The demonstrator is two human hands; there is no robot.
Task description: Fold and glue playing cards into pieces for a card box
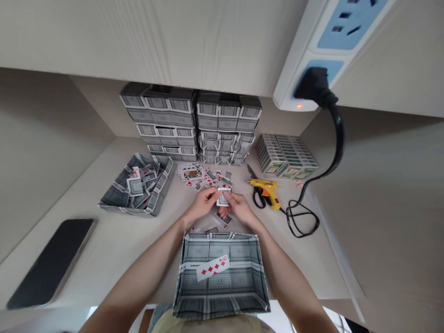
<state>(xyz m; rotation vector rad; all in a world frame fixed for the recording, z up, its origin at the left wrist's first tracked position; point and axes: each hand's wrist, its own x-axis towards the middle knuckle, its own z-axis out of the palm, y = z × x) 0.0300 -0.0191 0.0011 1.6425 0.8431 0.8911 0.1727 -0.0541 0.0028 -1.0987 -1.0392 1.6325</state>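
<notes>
Between my two hands is a small playing card piece (223, 198), its patterned grey back facing up. My left hand (204, 202) pinches its left edge with thumb and fingers. On the other side, my right hand (239, 208) grips the right edge. Beneath and beyond the hands lie loose cut and whole playing cards (194, 172), some face up. Close to my body stands an open box made of cards (222, 296), with a strip cut from a diamond card (213, 268) inside.
At left, another card box (161, 194) holds many folded pieces; a phone (52, 263) lies nearer. Stacked card boxes (166, 111) line the back. To the right are a yellow glue gun (268, 188) with cord, black-handled scissors (258, 196), packed decks (286, 155) and a power strip (312, 51).
</notes>
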